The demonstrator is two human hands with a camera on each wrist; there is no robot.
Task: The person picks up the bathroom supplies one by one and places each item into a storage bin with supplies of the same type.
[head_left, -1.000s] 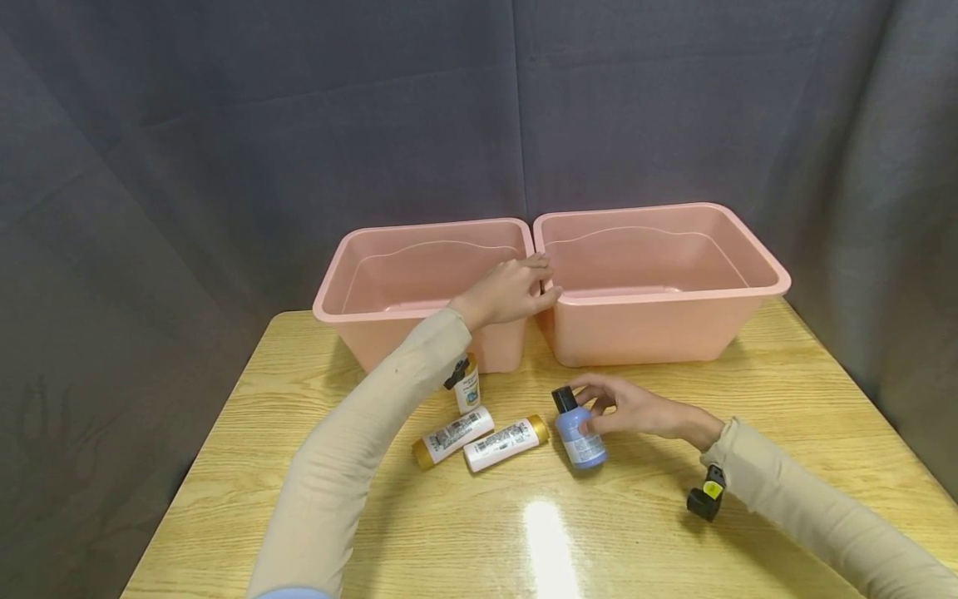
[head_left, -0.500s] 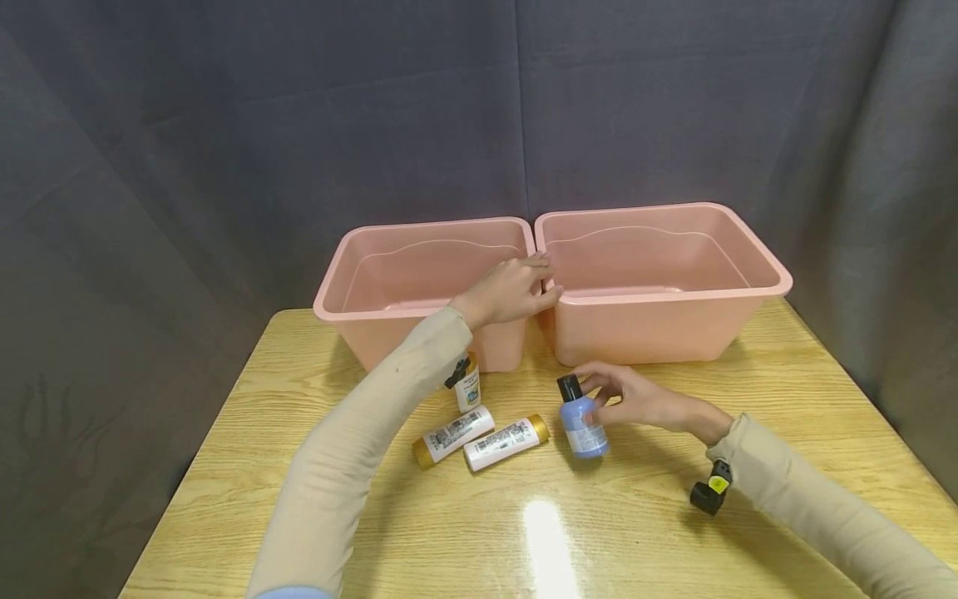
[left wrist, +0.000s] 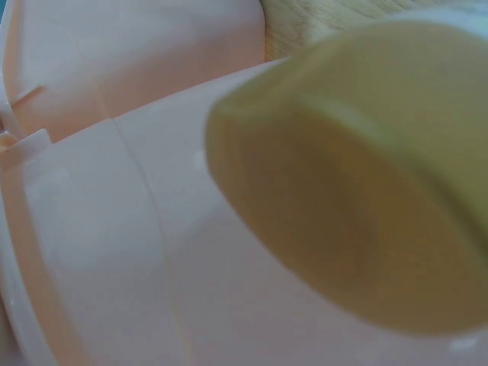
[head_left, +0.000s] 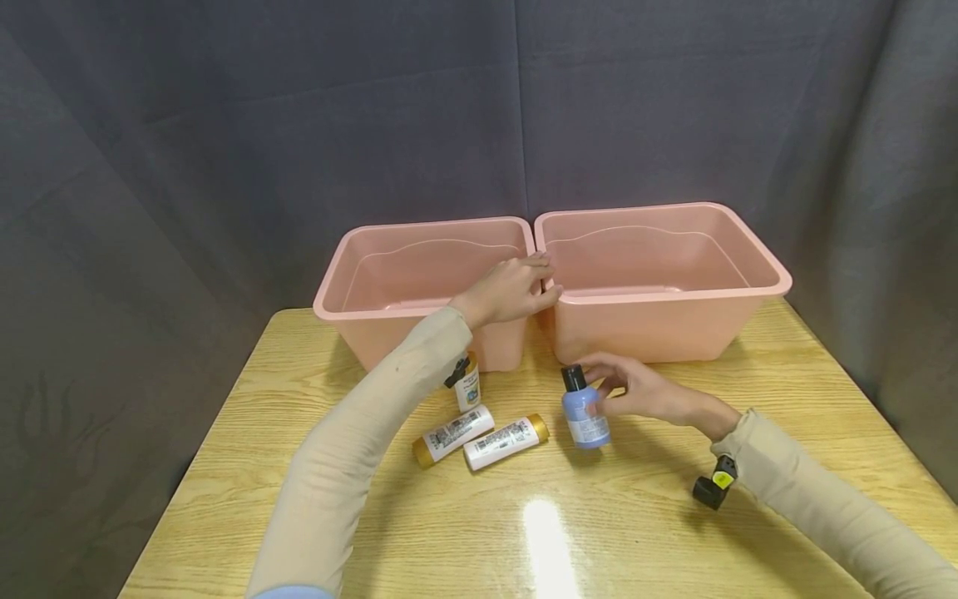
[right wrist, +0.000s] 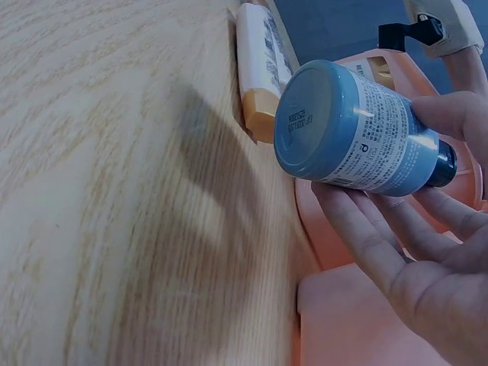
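My right hand point(head_left: 602, 393) holds a small blue bottle point(head_left: 585, 416) with a black cap, nearly upright and just off the table, in front of the right pink bin point(head_left: 659, 320). The right wrist view shows the blue bottle point(right wrist: 354, 131) from its base, with my fingers point(right wrist: 381, 244) curled under it. My left hand point(head_left: 545, 281) grips the near right corner of the left pink bin's rim point(head_left: 337, 312), where the two bins meet. The left wrist view shows only the pink bin wall point(left wrist: 99, 252) and a blurred yellowish round shape point(left wrist: 358, 191) close to the lens.
Three white bottles with gold caps are on the wooden table point(head_left: 599, 532): one upright point(head_left: 467, 387) under my left forearm, two lying point(head_left: 452, 434) point(head_left: 505, 443) side by side. Both bins look empty. A dark curtain hangs behind.
My right hand has raised the blue bottle from a slant to nearly upright and carried it a little farther back, toward the right bin. The left hand has stayed on the bin rim.
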